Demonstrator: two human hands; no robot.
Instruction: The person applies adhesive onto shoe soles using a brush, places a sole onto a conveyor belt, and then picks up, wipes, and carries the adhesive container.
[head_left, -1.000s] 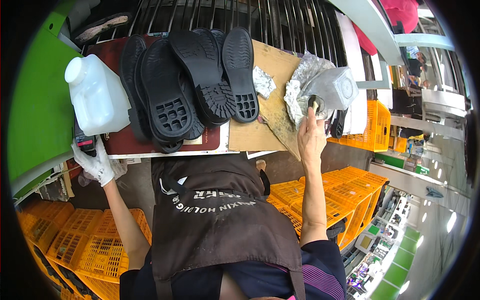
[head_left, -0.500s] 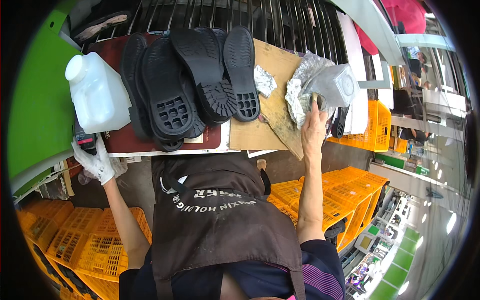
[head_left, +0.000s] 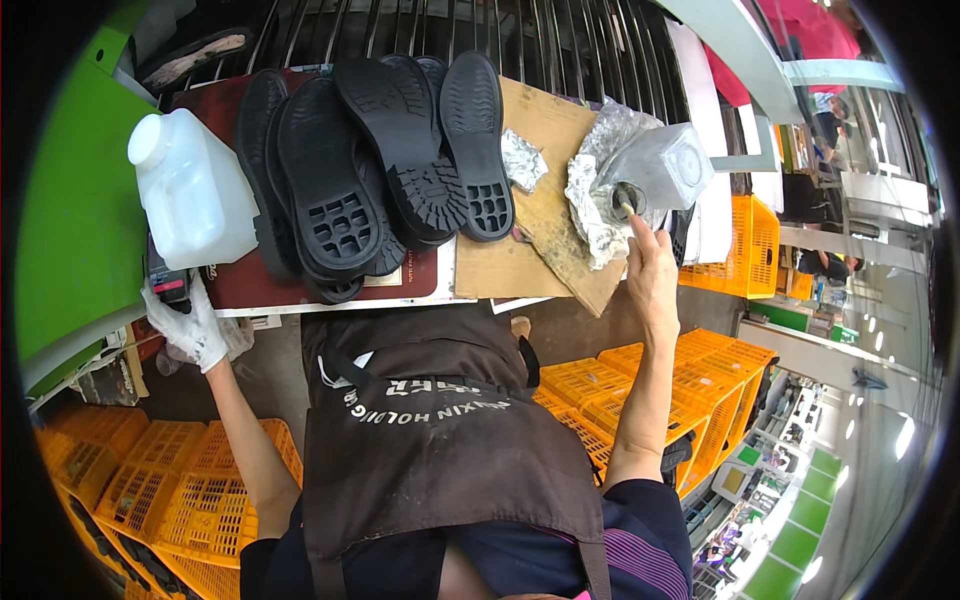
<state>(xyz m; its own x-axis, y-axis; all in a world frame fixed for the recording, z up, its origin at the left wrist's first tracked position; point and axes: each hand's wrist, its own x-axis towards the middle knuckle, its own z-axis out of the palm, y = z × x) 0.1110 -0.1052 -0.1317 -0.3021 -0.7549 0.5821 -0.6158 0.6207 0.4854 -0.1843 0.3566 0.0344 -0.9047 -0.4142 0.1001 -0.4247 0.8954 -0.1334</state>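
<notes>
My right hand [head_left: 653,278], bare, is closed on a thin light-coloured stick [head_left: 629,209]. The stick's far end goes into the dark mouth of a clear plastic bottle [head_left: 660,165] lying on its side, so its tip is hidden. Crumpled foil [head_left: 585,212] surrounds the bottle's neck. At the table's left edge my left hand [head_left: 193,325], in a white glove, has its fingers around a small black device with a red band [head_left: 170,285]. A white plastic jug [head_left: 195,190] partly covers that device. Several black shoe soles [head_left: 330,180] are piled between the hands.
Cardboard [head_left: 548,225] and a dark red board [head_left: 240,285] lie beneath the soles. A smaller foil piece [head_left: 522,160] sits beside them. Metal rollers [head_left: 400,30] run behind. Orange crates [head_left: 210,490] stand low on the left, with more crates [head_left: 690,385] on the right.
My right hand has shifted slightly right and nearer to me, with the stick still at the bottle's mouth. My left hand stays in place.
</notes>
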